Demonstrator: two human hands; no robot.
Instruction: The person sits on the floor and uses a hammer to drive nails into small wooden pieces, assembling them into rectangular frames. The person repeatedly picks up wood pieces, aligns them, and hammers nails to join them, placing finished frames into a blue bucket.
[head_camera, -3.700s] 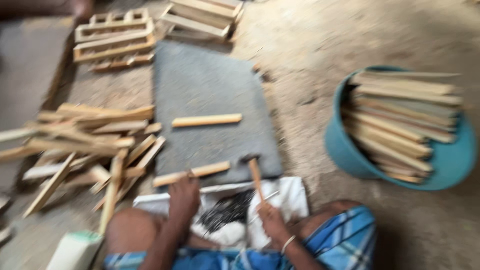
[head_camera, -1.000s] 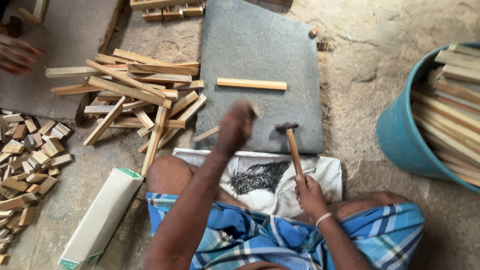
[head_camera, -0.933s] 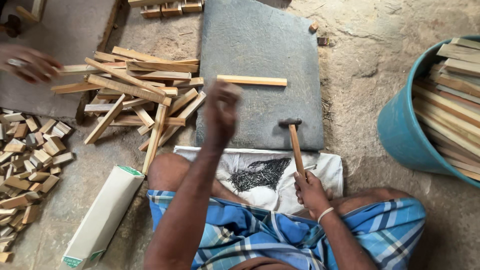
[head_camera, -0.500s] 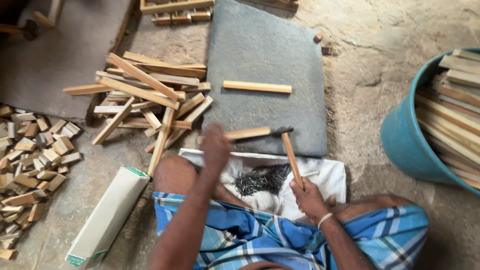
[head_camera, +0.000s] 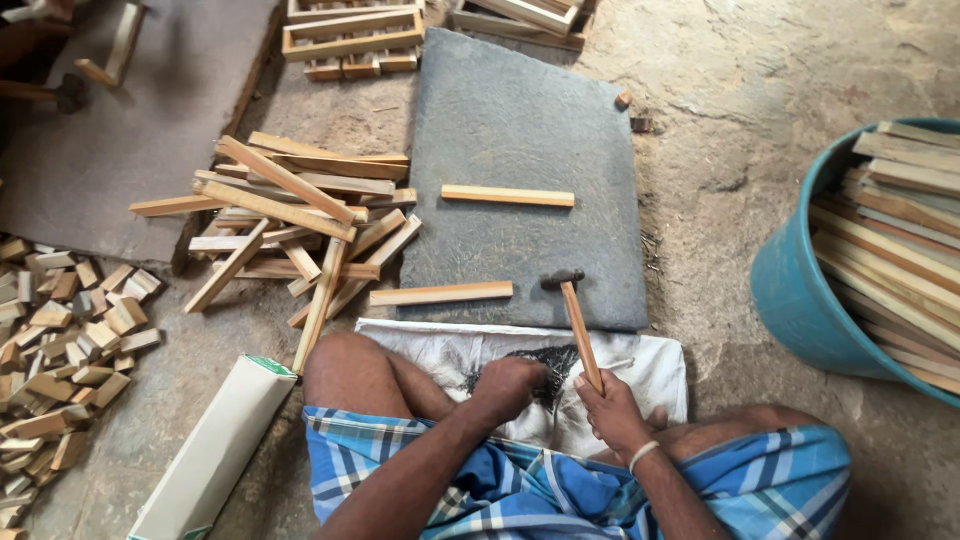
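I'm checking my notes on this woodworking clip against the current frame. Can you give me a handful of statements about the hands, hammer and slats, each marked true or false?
1. The right hand holds a hammer by its wooden handle. True.
2. The hammer head rests on the slab. True.
3. The left hand holds a slat. False: it is on the pile of dark nails on the white cloth.
4. Three loose slats lie on the slab. False: two, a far slat and a near slat.
5. The tub is empty. False: it is full of slats.
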